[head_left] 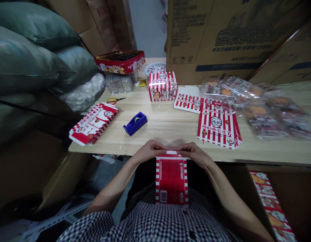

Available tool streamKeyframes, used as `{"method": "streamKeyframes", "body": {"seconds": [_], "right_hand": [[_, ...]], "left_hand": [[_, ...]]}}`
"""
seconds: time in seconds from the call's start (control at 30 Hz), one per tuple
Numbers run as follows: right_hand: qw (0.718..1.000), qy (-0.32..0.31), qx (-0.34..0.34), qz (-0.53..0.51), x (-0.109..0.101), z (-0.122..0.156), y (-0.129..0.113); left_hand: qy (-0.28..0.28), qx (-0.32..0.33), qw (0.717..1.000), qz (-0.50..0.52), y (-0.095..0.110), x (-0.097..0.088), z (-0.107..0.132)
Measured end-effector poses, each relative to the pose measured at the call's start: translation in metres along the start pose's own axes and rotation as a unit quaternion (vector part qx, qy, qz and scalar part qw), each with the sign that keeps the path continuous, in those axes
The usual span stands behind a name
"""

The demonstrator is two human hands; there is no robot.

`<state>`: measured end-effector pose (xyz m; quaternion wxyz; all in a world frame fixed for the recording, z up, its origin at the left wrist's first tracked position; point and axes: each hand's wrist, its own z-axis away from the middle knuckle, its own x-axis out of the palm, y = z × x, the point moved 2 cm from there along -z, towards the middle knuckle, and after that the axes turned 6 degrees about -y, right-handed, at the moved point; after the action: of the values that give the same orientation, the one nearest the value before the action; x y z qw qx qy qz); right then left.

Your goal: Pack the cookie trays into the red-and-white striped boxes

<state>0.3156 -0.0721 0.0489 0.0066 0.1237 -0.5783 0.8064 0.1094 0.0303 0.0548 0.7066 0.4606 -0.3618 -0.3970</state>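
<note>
Between my two hands is a red-and-white striped cardboard box (pixel 171 181), its printed red side with a barcode facing up, close against my body at the table's front edge. My left hand (pixel 154 149) pinches the far left corner of its top edge. On the far right corner, my right hand (pixel 192 153) does the same, thumb and fingers pressed together. Whether the box is folded flat or opened up, I cannot tell. A blue tape dispenser (pixel 135 123) stands beyond my left hand. Flat striped cartons (pixel 217 126) lie in a stack past my right hand.
More flat cartons (pixel 94 122) lie at left near scissors (pixel 116 100). An assembled striped box (pixel 162 86) stands mid-back, beside a red tin (pixel 121 62) and a bowl of small packets (pixel 156 68). Clear packs of food (pixel 266 111) cover the right. Large cardboard boxes (pixel 221 37) rise behind.
</note>
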Motion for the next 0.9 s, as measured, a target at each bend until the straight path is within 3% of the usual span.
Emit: {"method": "streamKeyframes", "body": {"seconds": [0.23,0.43,0.7,0.9], "right_hand": [[1.0,-0.015,-0.004,0.005,0.002,0.016,0.005],[0.998,-0.037,-0.047,0.038,0.012,0.039,-0.001],[0.979,0.019,-0.098,0.175,0.024,0.051,0.0],[0.984,0.078,-0.103,0.123,0.032,0.042,0.019]], "left_hand": [[-0.035,0.006,0.999,-0.024,0.007,0.004,0.006],[-0.068,0.07,0.992,-0.077,0.017,0.013,0.028],[-0.037,0.088,0.993,-0.074,0.002,0.016,0.042],[0.025,0.085,0.995,-0.05,-0.016,0.023,0.034]]}}
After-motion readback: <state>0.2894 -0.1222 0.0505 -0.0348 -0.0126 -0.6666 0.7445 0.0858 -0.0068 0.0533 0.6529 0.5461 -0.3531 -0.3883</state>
